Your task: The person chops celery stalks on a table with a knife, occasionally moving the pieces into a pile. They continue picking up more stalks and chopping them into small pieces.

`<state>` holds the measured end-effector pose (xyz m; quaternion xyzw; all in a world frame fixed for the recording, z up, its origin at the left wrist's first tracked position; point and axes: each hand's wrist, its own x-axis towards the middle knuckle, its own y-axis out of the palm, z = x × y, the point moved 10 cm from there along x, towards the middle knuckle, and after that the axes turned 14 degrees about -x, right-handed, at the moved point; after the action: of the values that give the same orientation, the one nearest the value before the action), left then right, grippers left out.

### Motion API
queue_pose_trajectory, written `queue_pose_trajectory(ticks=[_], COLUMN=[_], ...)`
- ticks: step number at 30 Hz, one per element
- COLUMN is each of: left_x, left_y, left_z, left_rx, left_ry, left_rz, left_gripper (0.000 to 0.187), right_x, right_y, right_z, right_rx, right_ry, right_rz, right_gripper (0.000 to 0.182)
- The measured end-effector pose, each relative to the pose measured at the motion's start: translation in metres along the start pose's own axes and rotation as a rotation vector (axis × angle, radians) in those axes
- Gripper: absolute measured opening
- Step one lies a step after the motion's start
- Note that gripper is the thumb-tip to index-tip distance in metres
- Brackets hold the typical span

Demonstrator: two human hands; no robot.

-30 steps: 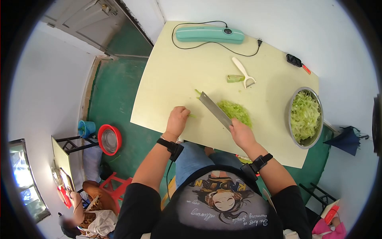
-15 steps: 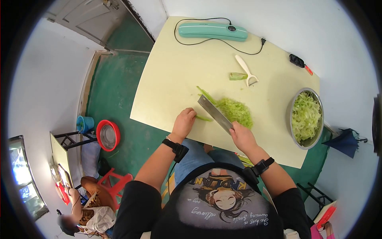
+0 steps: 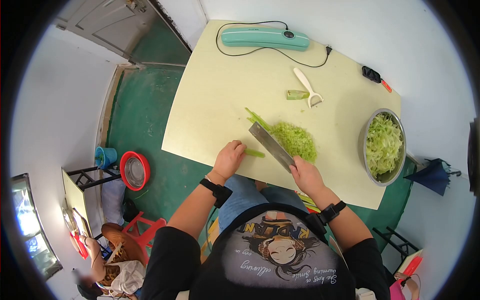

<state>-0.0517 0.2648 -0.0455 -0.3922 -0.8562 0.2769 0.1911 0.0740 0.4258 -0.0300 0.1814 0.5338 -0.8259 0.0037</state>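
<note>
My left hand (image 3: 230, 160) is closed on one end of a thin green vegetable strip (image 3: 256, 153), near the table's front edge. In my right hand (image 3: 306, 175) is a cleaver (image 3: 272, 146), gripped at its handle, its blade slanting up to the left. The blade stands between the strip and a heap of finely chopped green vegetable (image 3: 297, 141). Several long green strips (image 3: 257, 118) lie just beyond the blade tip. Farther back, a white peeler (image 3: 308, 86) rests beside a chunk of green stem (image 3: 297, 95).
A steel bowl (image 3: 362, 150) of pale green shreds stands at the right of the table (image 3: 200, 110). At the back lie a teal corded appliance (image 3: 265, 39) and a black-and-red tool (image 3: 372, 75). A red basin (image 3: 146, 170) is on the floor left. Other people sit at both lower corners.
My left hand has shifted slightly down and left, and the strip it holds shows a broader side. The cleaver has barely moved. The whole view has drifted a little.
</note>
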Motion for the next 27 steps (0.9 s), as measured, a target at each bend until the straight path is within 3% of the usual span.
queue_pose_trajectory(ticks=[8,16,27], left_x=[0.007,-0.005,-0.001], left_y=[0.001,0.000,-0.002], left_z=[0.003,0.027,0.018], left_rx=[0.005,-0.182,-0.171], left_ry=[0.013,-0.225,-0.214], left_rz=[-0.078,-0.252,-0.267], left_gripper=[0.018,0.016,0.011], right_x=[-0.002,-0.002,-0.001], right_y=[-0.004,-0.001,0.005], right_z=[0.013,0.032,0.039], right_rx=[-0.016,-0.087,-0.085], right_ry=[-0.097,-0.150,-0.156], right_rz=[-0.060,-0.050,-0.070], right_gripper=[0.014,0.011,0.011])
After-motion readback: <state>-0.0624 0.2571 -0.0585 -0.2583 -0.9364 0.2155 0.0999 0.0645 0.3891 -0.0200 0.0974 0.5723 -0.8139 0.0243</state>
